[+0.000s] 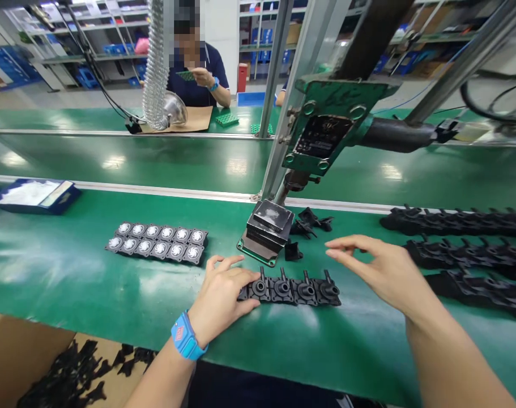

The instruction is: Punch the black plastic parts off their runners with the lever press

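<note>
A short row of black plastic housings with round ports and upright spouts lies on the green bench in front of me. My left hand, wearing a blue wristband, grips its left end with fingers and thumb; the part beneath the palm is hidden. To the right of the row, my right hand hovers with nothing in it, thumb and forefinger slightly apart. Just behind the row stands a stepped metal block on a green-edged base, under the press. Several loose black plastic pieces lie beside that block.
Black square units with white swirl discs lie at left. Longer black housing rows fill the right side. A green press head slants overhead. A blue box and a carton of black parts are left. A person sits opposite.
</note>
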A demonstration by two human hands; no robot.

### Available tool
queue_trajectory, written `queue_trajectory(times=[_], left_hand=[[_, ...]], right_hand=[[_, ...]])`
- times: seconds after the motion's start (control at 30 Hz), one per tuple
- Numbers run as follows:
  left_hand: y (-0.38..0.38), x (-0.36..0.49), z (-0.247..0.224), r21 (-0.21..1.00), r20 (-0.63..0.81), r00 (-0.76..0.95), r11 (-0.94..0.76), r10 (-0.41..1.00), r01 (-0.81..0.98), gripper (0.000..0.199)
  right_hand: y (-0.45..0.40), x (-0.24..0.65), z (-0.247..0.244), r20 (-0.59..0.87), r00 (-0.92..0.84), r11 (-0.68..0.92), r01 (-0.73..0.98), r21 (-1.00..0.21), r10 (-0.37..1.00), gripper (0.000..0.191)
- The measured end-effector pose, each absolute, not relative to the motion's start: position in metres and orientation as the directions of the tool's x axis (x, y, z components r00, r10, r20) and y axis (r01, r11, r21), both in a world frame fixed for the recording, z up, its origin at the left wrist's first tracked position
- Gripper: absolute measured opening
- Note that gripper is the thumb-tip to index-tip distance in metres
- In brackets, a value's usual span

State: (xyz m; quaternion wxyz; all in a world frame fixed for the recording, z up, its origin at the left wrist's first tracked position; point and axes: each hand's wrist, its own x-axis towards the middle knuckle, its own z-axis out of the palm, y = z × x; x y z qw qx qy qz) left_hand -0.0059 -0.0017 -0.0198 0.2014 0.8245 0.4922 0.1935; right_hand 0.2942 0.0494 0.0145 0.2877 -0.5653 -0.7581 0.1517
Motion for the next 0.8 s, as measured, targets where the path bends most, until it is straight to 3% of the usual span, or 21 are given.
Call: queue_trajectory(times=[0.07,0.13,0.27,0.43,0.63,0.8], left_hand=[[-0.003,-0.006,-0.018,0.5,0.137,0.438,-0.444,0.888,0.744,0.045],[-0.006,-0.009,-0.016,0.475,0.156,0.429,-0.448,0.89,0.757,0.058],[-0.012,-0.026,-0.017,0.469,0.193,0.399,-0.442,0.896,0.765,0.081],[-0.014,-0.046,-0.027,0.567,0.186,0.39,-0.422,0.902,0.707,0.095],[-0.008,-0.054,-0.034,0.639,0.15,0.417,-0.41,0.896,0.651,0.1],[-0.004,-0.058,-0.039,0.692,0.13,0.409,-0.378,0.903,0.615,0.1]], right_hand=[[0.065,0.307,-0.002,0.107,-0.287,0.296,0.765,-0.572,0.952,0.047],[0.076,0.307,-0.022,0.048,-0.335,0.298,0.753,-0.587,0.941,0.053],[0.085,0.292,-0.049,0.071,-0.34,0.312,0.734,-0.603,0.938,0.056],[0.077,0.299,-0.043,0.121,-0.274,0.286,0.716,-0.636,0.954,0.056],[0.027,0.281,0.005,0.427,-0.019,0.289,0.762,-0.579,0.904,0.037],[-0.01,0.21,0.028,0.618,-0.277,0.603,0.682,-0.413,0.736,0.01]])
